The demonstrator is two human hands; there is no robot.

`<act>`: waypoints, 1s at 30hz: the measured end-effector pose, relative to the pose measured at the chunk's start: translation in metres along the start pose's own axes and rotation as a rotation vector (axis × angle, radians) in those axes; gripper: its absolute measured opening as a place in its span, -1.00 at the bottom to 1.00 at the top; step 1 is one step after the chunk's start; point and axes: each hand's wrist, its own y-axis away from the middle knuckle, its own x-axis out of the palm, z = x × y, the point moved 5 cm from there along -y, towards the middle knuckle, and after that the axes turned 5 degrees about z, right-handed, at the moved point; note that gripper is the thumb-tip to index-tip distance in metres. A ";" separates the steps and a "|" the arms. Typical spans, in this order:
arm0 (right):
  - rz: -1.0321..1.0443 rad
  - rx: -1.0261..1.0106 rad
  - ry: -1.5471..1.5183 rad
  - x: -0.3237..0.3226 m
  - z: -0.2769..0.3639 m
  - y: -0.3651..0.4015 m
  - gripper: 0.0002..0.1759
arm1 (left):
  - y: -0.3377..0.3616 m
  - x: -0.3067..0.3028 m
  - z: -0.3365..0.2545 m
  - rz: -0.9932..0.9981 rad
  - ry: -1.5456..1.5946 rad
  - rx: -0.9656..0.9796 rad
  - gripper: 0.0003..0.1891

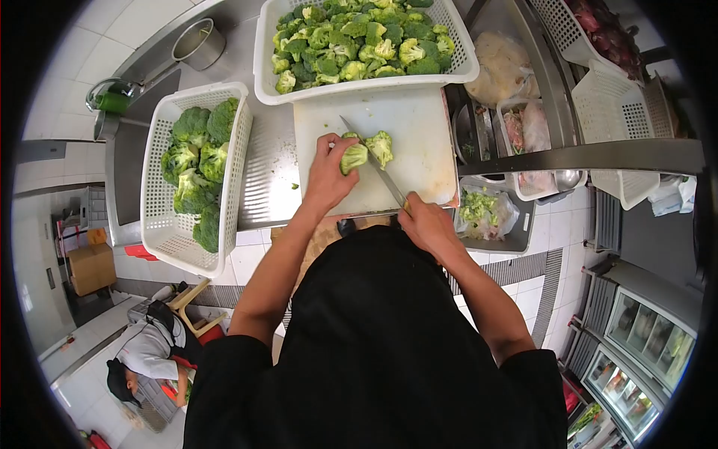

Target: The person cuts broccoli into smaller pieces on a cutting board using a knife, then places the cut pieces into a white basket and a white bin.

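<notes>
My left hand point(331, 172) grips a piece of broccoli point(354, 158) by its stem side, over the white cutting board point(321, 116). In my right hand point(428, 223) is the handle of a knife point(387, 180), its blade slanting up and left across the board. The blade runs between the held piece and a smaller broccoli floret point(380, 149) on its right. Green crumbs are scattered on the board and on the steel counter beside it.
A white basket point(359, 91) heaped with cut florets stands behind the board. Left of it, another white basket point(153, 217) holds whole broccoli heads point(193, 191). A grey bin point(493, 243) with trimmings sits lower right, near a steel rail point(598, 159). Another person point(153, 348) works at lower left.
</notes>
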 end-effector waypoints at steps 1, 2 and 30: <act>-0.002 -0.003 -0.004 -0.003 -0.003 0.008 -0.63 | -0.003 -0.011 -0.003 0.040 -0.187 0.112 -0.31; -0.008 0.024 -0.045 -0.005 -0.008 0.019 -0.62 | -0.003 -0.017 -0.006 0.082 -0.373 0.219 -0.29; 0.009 -0.190 0.249 -0.029 0.009 0.038 -0.78 | -0.003 -0.022 0.034 0.056 -0.128 -0.065 -0.44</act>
